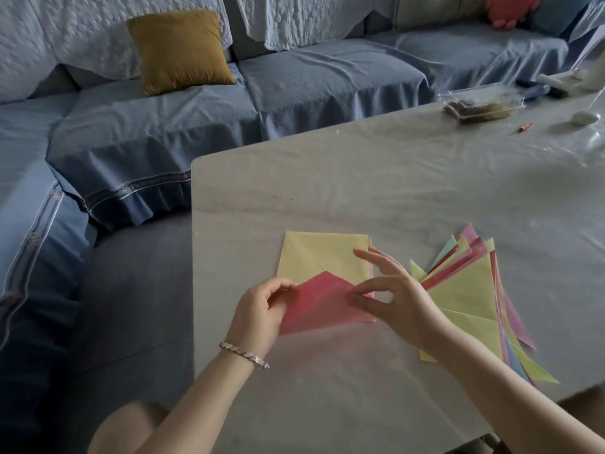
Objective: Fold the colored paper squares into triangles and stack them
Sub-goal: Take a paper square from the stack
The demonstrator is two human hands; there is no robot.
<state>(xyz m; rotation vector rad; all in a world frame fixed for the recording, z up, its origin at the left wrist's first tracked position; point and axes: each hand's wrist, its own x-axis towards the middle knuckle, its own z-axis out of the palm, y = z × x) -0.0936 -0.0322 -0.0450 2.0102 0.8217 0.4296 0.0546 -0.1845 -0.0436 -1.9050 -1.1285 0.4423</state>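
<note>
A pink paper (322,304), partly folded with a peaked top edge, lies over the near part of a pile of flat squares whose top sheet is pale yellow (322,255). My left hand (262,311) pinches the pink paper's left corner. My right hand (394,294) pinches its right corner with thumb and forefinger, the other fingers spread. To the right lies a fanned stack of folded triangles (471,296) in yellow, pink, green and blue.
The work sits on a grey table (360,191) under a clear wrinkled cover. At the far right stand a clear plastic box (481,104), a small red object (525,127) and white items. A blue sofa with a mustard cushion (180,50) wraps the left and back.
</note>
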